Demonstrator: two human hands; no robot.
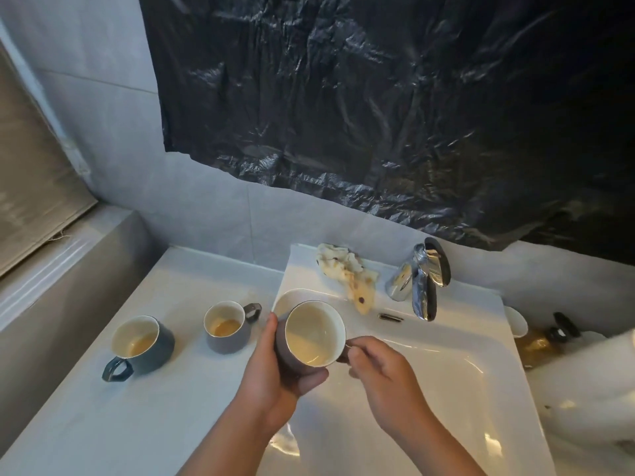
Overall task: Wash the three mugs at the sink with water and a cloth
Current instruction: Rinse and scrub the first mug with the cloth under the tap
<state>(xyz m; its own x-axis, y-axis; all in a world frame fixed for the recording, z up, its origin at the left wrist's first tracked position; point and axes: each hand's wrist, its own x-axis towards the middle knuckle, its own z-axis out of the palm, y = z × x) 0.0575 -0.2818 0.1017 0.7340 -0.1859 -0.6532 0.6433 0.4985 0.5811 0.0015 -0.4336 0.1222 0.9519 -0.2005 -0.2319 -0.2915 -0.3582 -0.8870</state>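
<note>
I hold the dark mug point(314, 334) over the left edge of the sink point(446, 341). My left hand point(271, 376) is curled around its body, and my right hand point(381, 369) pinches it at the handle side. I judge it to be stiff, breakable ceramic, slippery once wet, so this two-hand hold seems safest. The cloth point(347, 269) lies on the sink's back edge.

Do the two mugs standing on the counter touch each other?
Apart. The head view shows a strip of bare counter between the dark blue mug and the grey mug.
</note>
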